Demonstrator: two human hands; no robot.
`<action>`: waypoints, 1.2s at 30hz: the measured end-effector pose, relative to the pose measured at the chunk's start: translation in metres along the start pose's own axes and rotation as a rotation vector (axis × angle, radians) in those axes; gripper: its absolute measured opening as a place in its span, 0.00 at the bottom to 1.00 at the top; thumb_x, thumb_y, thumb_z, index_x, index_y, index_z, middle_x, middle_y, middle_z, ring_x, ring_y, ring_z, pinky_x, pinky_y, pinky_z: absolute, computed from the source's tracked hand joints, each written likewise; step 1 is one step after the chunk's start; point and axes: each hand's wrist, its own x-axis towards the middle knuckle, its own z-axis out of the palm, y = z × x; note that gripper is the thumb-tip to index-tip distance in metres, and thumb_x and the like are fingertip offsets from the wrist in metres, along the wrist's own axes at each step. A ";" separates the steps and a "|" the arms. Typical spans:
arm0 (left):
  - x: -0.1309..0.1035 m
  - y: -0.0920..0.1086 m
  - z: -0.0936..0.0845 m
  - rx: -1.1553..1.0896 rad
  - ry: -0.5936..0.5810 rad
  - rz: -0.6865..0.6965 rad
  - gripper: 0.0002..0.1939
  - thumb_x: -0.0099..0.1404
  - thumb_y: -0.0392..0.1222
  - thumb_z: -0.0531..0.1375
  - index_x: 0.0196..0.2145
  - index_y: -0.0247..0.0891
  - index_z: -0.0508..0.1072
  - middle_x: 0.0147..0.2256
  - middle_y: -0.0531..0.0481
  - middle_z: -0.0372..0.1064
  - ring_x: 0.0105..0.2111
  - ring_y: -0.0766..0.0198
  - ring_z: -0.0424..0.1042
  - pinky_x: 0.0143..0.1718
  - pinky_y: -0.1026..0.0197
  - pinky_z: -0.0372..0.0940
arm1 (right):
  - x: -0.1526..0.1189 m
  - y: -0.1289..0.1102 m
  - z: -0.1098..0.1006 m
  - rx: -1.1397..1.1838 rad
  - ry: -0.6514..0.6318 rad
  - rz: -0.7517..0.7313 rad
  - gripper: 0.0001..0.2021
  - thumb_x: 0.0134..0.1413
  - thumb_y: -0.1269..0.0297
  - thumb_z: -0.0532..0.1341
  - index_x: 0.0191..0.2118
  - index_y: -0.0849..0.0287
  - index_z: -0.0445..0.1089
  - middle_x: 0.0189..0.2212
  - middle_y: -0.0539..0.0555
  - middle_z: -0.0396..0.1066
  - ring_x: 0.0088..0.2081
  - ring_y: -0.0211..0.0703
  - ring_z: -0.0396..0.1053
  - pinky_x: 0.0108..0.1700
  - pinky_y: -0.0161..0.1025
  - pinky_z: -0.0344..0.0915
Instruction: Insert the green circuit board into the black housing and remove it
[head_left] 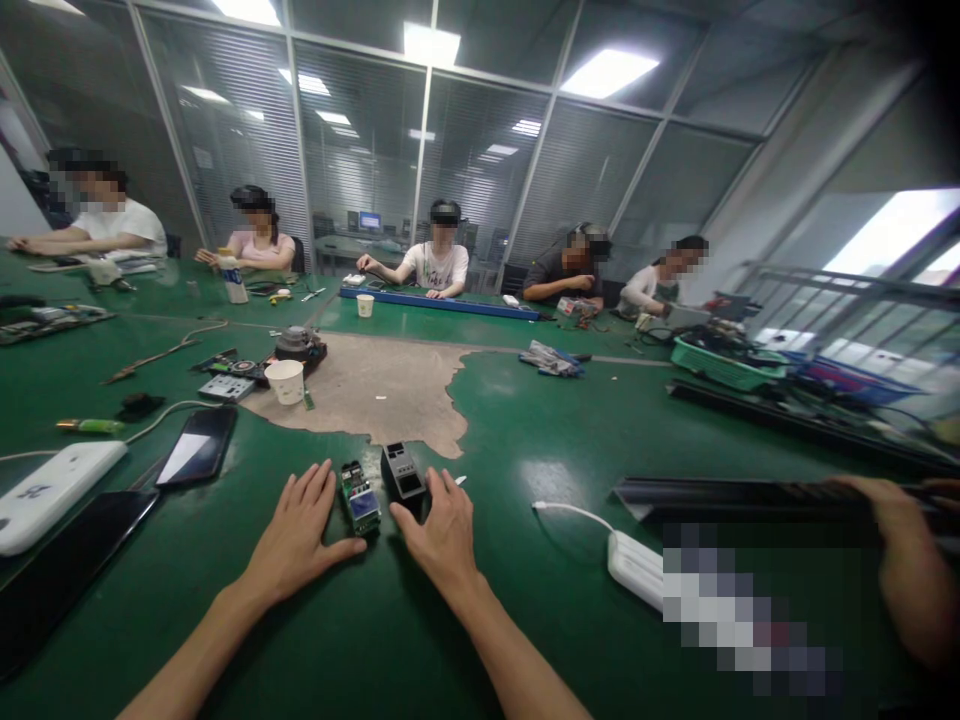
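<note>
A small green circuit board (361, 503) with a bluish display lies on the green table in front of me. Beside it my left hand (296, 530) rests flat with fingers stretched out, its thumb close to the board's lower edge. To the right of the board stands a black plastic housing (405, 472) with rectangular cutouts in its face. Thumb and fingers of my right hand (444, 530) curve around the housing's lower right part. A small white piece (460, 481) shows just past the right fingertips.
A paper cup (285, 382) and electronic parts sit beyond a bare, peeled patch (382, 390). To the left are a phone (199, 445) and a white power strip (64, 490). At right, another person's hand (885, 510) touches a long black bar (720, 498). Several people sit opposite.
</note>
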 end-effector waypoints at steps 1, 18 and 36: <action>0.000 0.000 0.001 0.000 0.007 0.006 0.52 0.60 0.73 0.53 0.68 0.31 0.49 0.69 0.34 0.44 0.68 0.41 0.43 0.66 0.37 0.41 | -0.001 0.000 0.000 -0.001 0.002 0.000 0.34 0.52 0.49 0.65 0.59 0.66 0.64 0.55 0.68 0.68 0.62 0.64 0.59 0.62 0.58 0.54; -0.003 -0.001 -0.002 -0.043 0.025 0.000 0.50 0.61 0.73 0.53 0.68 0.34 0.51 0.68 0.34 0.45 0.68 0.39 0.44 0.65 0.36 0.40 | 0.000 -0.039 -0.019 0.204 0.067 -0.071 0.15 0.57 0.57 0.62 0.49 0.56 0.72 0.47 0.58 0.75 0.55 0.52 0.68 0.64 0.56 0.49; -0.006 -0.003 0.000 -0.016 0.017 -0.020 0.47 0.61 0.68 0.55 0.66 0.31 0.55 0.68 0.32 0.47 0.67 0.40 0.46 0.66 0.38 0.40 | -0.013 -0.075 -0.006 0.099 -0.043 -0.148 0.15 0.54 0.56 0.64 0.46 0.56 0.72 0.41 0.57 0.77 0.49 0.53 0.71 0.64 0.59 0.45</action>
